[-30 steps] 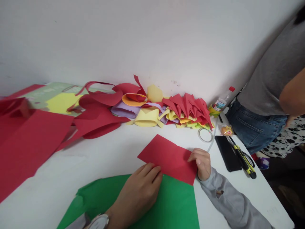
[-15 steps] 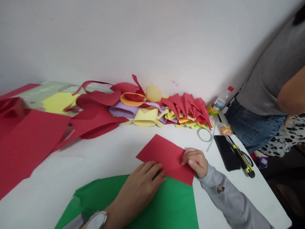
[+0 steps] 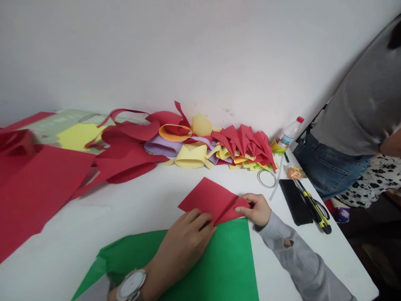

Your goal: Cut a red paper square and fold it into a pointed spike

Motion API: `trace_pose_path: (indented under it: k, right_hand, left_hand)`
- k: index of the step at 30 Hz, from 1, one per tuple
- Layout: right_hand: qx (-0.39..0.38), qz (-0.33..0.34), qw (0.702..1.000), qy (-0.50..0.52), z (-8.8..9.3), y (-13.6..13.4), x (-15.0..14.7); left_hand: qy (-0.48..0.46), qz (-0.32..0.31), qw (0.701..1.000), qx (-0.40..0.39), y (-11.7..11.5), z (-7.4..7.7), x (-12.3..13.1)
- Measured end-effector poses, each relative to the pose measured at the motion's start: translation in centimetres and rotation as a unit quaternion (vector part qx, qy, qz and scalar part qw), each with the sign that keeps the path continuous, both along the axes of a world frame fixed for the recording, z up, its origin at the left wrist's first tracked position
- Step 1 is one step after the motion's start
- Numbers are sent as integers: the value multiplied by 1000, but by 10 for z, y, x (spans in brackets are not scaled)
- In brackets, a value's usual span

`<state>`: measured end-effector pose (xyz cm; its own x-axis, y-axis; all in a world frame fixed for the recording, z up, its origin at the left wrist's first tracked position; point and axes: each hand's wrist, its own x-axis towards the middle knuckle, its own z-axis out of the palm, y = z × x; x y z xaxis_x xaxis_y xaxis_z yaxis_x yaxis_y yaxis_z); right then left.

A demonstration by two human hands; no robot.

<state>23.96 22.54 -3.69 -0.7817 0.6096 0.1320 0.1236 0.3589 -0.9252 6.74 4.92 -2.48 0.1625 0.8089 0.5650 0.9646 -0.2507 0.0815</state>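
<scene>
A rectangular sheet of red paper (image 3: 206,194) lies on the white table, its near part over a larger green sheet (image 3: 232,255). My right hand (image 3: 258,209) pinches the right end of the red paper, thumb on top, and that end is folded up and over toward the left. My left hand (image 3: 188,238), with a watch on the wrist, has bent fingers on the near edge of the red paper, close to the fold. Its fingertips are partly hidden, and its forearm lies across the green sheet.
Large red sheets (image 3: 46,179) cover the left side. Along the wall lie rolled paper pieces (image 3: 191,154) and pleated red paper (image 3: 246,142). At right are a tape roll (image 3: 266,178), a bottle (image 3: 287,136), a black phone (image 3: 296,202), a yellow-black cutter (image 3: 316,209) and a person (image 3: 344,121).
The right end of the red paper, flat before, is now folded over leftward in my right hand. My left hand stays about where it was. The person at right has shifted slightly.
</scene>
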Motion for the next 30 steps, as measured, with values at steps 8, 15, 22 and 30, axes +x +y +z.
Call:
trace_pose_path:
  k: [8, 15, 22, 30]
  right_hand:
    - [302, -110, 945, -54, 4, -12, -19]
    - [364, -103, 922, -82, 0, -13, -17]
    - [377, -64, 919, -98, 6, -14, -18]
    - [300, -102, 945, -79, -4, -6, -20]
  left_hand:
    - [20, 59, 998, 29, -7, -4, 16]
    - [87, 54, 994, 36, -13, -3, 21]
    - [75, 53, 995, 33, -13, -7, 22]
    - [72, 62, 995, 27, -12, -5, 22]
